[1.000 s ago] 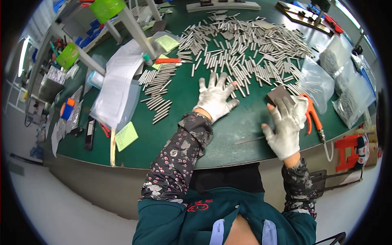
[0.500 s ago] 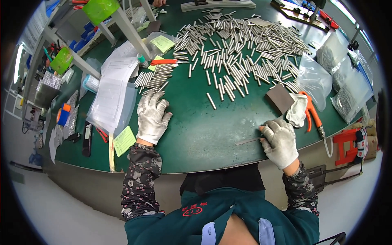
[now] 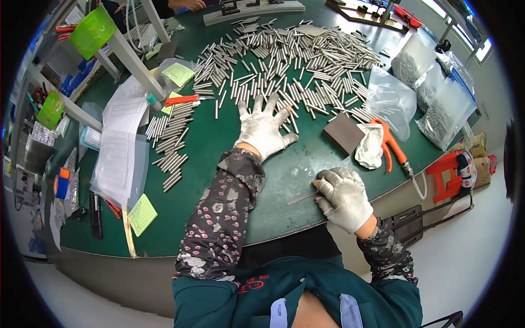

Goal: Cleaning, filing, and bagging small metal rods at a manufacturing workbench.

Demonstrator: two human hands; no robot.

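— Report the left hand.

— Left hand [image 3: 262, 130], in a white glove, lies flat and spread wide on the green bench [image 3: 229, 153], palm down, fingers fanned. Its fingertips reach the near edge of the heap of metal rods [image 3: 295, 60]. It grips nothing.

— And the right?

— Right hand [image 3: 343, 195], also gloved, is curled closed near the bench's front edge. It pinches one end of a thin metal rod [image 3: 302, 198], which lies low against the bench surface and points toward the person's left.

— Where does the bulk stock sit?

— The loose rods cover the far middle of the bench, beyond the left hand. A second, tidier row of rods [image 3: 170, 142] lies to the left, beside a stack of papers [image 3: 117, 158].

— Other items near the hands?

— A dark sanding block [image 3: 343, 133] sits between the two hands, touching a crumpled white cloth [image 3: 371, 146]. An orange air gun [image 3: 389, 143] lies just beside the cloth. Clear bags of rods [image 3: 437, 109] rest at the right end.
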